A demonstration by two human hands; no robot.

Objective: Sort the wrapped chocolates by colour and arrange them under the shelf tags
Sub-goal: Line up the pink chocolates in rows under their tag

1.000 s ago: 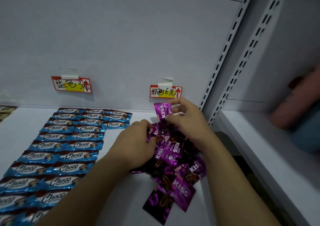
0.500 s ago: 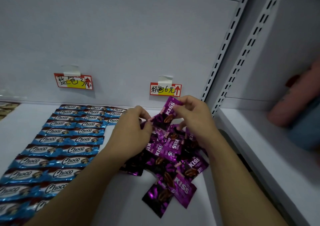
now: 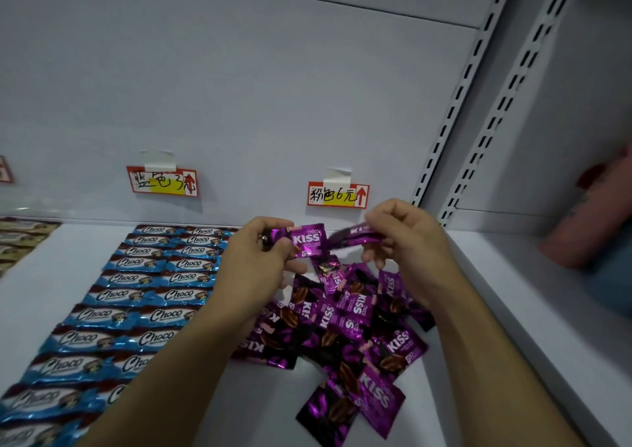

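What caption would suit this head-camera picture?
Left hand and right hand each hold a purple Kiss wrapper above the purple pile, beside tidy blue Choco rows.

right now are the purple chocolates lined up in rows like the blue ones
No, the purple chocolates lie in a loose overlapping heap, while the blue ones sit in neat rows.

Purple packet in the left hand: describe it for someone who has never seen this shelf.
Find the right-hand price tag on the shelf's back wall; below it lies a heap of purple packets. Above the heap, the left hand pinches one packet. Unlike the blurred packet in the right hand, it faces the camera with KISS reading upright.
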